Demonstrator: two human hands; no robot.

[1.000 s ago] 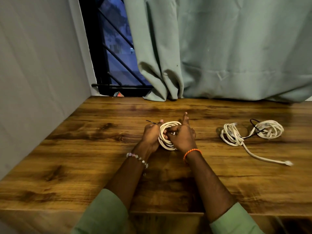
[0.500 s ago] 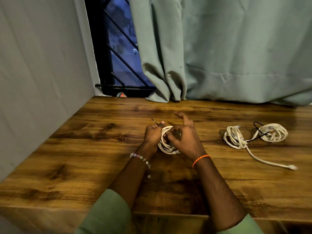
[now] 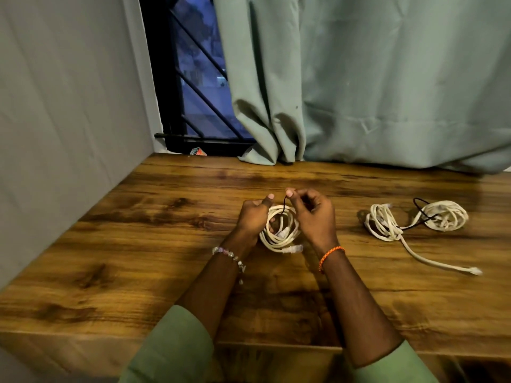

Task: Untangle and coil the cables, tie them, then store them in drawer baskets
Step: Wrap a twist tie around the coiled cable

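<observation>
**Tying off the coil we hold**

We work on a wooden worktop, with a green curtain hanging behind it. Well off to our right lie two more cream cables: a loosely gathered cable with a tail running to a clear plug, and a rounder bundle with a black tie looped through it. Those look unfinished to us, so the task is probably near its middle, and no drawer basket is in view.

The cream coil in hand sits near the middle of the worktop between our two hands, its plug end poking out at the near side. Our left hand has its grip curled round the coil's left side. Our right hand pinches the thin black tie wire between thumb and fingertips, just above the coil.

To do this step well, we judge that the left grip should keep the loops stacked flat while the right draws the tie snug around all strands. We should twist close to the coil; slack there would likely let loops spring apart. Tucking the plug end in first would help.
</observation>
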